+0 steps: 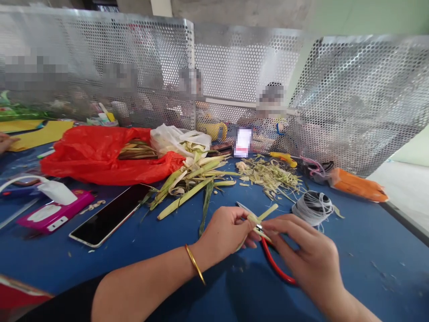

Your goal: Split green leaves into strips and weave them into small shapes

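My left hand (231,228), with a gold bangle at the wrist, is closed in a pinch on a pale green strip of husk (268,212). The fingertips of my right hand (301,241) are pressed together on the same strip, close to the left fingers. Under both hands are scissors with red handles (273,264), partly hidden; they appear to lie on the blue table (368,232). A spool of white string (313,208) stands just beyond my right hand. Past my left hand lies a pile of long husk leaves (191,181).
Husk scraps (271,174) lie behind my hands. Farther left are a red plastic bag (90,154), a dark-screened phone (110,217) and a magenta box (56,212). A lit phone (243,142) and an orange packet (357,184) stand before the perforated metal screen (241,62); people sit behind it.
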The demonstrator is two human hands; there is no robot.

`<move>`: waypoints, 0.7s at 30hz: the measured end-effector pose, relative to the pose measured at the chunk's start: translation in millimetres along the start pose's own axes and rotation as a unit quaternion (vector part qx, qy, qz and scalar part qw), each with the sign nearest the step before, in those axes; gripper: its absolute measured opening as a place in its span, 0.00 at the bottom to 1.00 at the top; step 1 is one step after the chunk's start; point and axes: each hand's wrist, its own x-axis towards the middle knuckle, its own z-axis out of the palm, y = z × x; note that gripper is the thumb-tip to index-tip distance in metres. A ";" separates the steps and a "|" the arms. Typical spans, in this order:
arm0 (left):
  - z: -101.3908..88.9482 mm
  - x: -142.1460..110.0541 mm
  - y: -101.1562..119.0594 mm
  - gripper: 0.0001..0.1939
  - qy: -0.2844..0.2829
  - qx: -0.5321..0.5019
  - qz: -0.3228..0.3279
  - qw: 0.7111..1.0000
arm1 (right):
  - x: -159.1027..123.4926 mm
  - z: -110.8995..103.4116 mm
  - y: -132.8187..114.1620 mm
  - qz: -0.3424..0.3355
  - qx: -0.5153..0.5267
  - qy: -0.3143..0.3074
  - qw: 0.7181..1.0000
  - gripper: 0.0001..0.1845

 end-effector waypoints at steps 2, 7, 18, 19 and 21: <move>0.9 -0.4 0.7 0.10 -0.050 -0.076 -0.032 0.995 | -3.7 5.9 -1.3 -0.062 -0.073 0.010 0.995 0.09; -1.4 -1.2 2.9 0.10 -0.106 -0.196 -0.029 0.974 | -5.5 9.5 -1.3 -0.131 -0.162 0.008 0.978 0.11; 2.7 1.0 -6.0 0.16 -0.047 -0.220 -0.020 0.974 | -11.0 21.5 -5.1 -0.153 -0.188 -0.006 0.970 0.13; 2.9 0.6 -6.9 0.16 -0.046 -0.221 -0.017 0.974 | -12.8 23.9 -5.3 -0.177 -0.196 -0.014 0.964 0.14; 3.5 -0.2 -8.7 0.16 -0.050 -0.222 -0.019 0.973 | -15.8 27.9 -5.6 -0.216 -0.200 -0.015 0.956 0.13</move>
